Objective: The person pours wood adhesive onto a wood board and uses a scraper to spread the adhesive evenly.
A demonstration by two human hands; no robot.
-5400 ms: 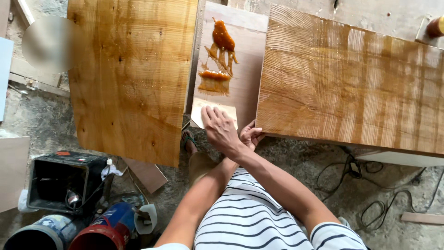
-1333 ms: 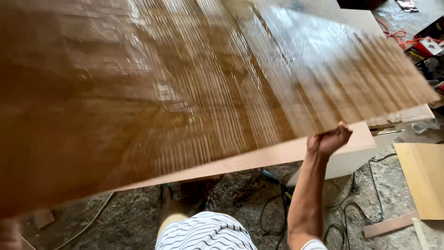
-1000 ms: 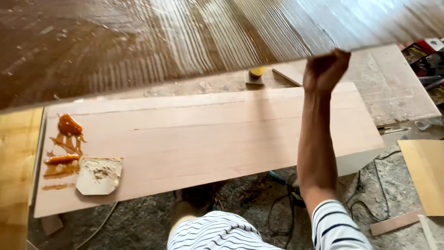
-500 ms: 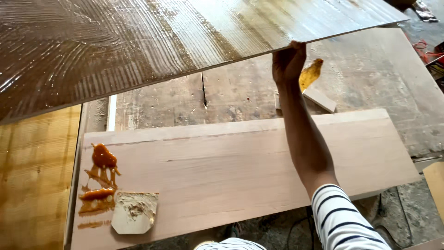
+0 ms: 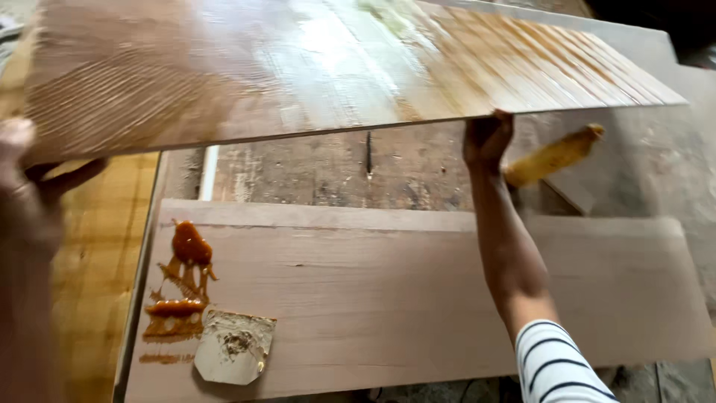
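Above the table (image 5: 418,172), held in the air: glossy brown panel (image 5: 313,67), ribbed grain, wet-looking shine. Long axis runs left-right across the view, far right corner pointing up-right, face tilted slightly toward the camera. Top edge and left end cut off by the frame.

Right hand (image 5: 486,140): arm reaches straight up from the striped sleeve (image 5: 556,366), forearm near vertical, fingers curled tight on the panel's near edge, right of middle. Fingertips go under/behind the panel, so they are hidden.

Left hand (image 5: 26,190): blurred, at the frame's left edge, just under the panel's near-left corner. Thumb sticks out to the right. Probably gripping the panel from below, but I cannot tell whether those fingers are closed on it; too much blur and the contact is hidden.

Below the panel: pale bare board (image 5: 418,298) lying flat, long axis also left-right, right end running out of frame. On its left end, orange-brown glue smears (image 5: 183,276) and a pale scraper pad (image 5: 233,347) just beside them, touching the lowest smear. Left of the board, a yellow varnished panel (image 5: 97,269), partly behind the left hand.

Beyond the board: rough, stained table surface. A yellow-orange handle-like thing (image 5: 553,155) lies tilted just right of the right hand; hard to identify.
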